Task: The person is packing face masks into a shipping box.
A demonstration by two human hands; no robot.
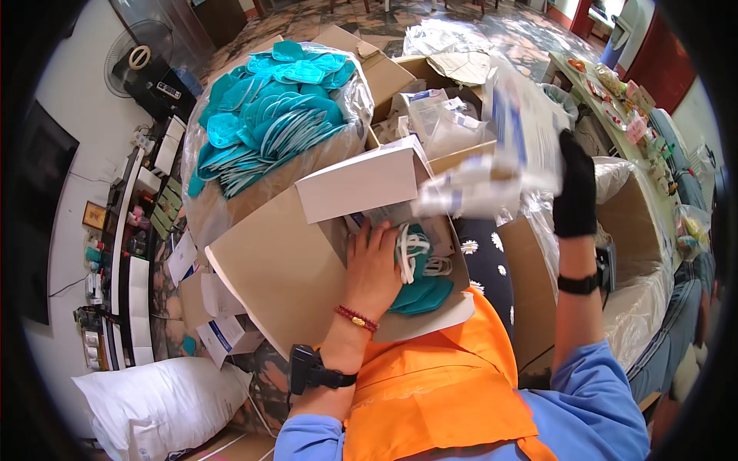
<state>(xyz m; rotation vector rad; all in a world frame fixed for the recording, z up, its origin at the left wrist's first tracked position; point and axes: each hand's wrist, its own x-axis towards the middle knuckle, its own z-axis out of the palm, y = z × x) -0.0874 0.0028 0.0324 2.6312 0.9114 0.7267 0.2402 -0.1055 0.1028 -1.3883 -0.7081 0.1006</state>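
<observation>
Orange apron [438, 392] spreads nearest; beyond it, teal masks [423, 295] lie in the open cardboard box [280, 257], immediately right of the loosely spread left hand [375, 265]; the gloved right hand [575, 184], farther off, pinches blurred white-and-blue packaging [530, 123].

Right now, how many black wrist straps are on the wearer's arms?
2. One black strap is on the left forearm, elbow side of the red bracelet; the other black strap is on the right forearm, below the black glove.
</observation>
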